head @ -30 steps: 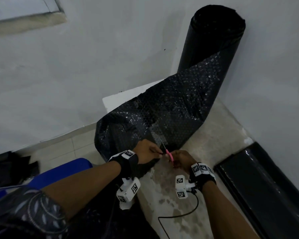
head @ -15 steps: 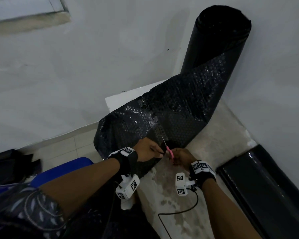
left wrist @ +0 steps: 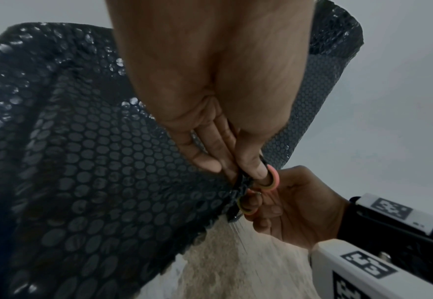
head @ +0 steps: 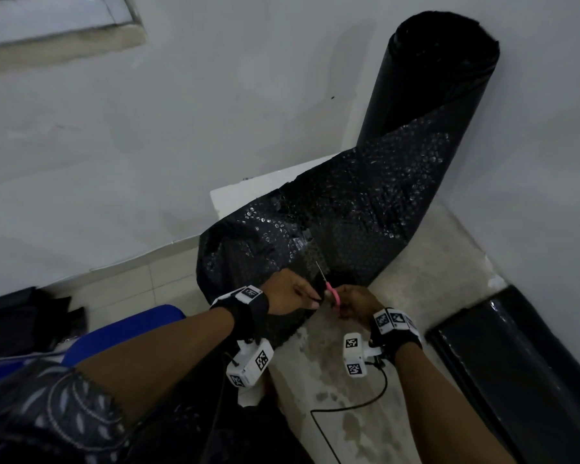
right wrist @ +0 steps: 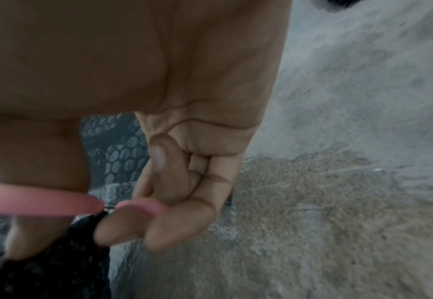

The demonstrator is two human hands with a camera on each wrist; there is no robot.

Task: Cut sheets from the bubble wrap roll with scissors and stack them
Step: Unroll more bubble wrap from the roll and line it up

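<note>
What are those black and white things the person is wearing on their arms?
Each wrist wears a black band topped with white blocks printed with square black-and-white codes: left hand, right hand. A small white camera box hangs under each wrist, and a thin black cable trails from the right one. The left arm has a dark leaf-patterned sleeve.

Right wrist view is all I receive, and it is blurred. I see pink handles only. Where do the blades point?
Observer: In the head view the scissors point up into the bubble wrap sheet, toward the standing roll.
Operator: Does the other hand help?
Observer: Yes. The left hand pinches the sheet's edge beside the handles.
Operator: And my hand's grip?
Observer: The right hand has its fingers through the handle loops.
</note>
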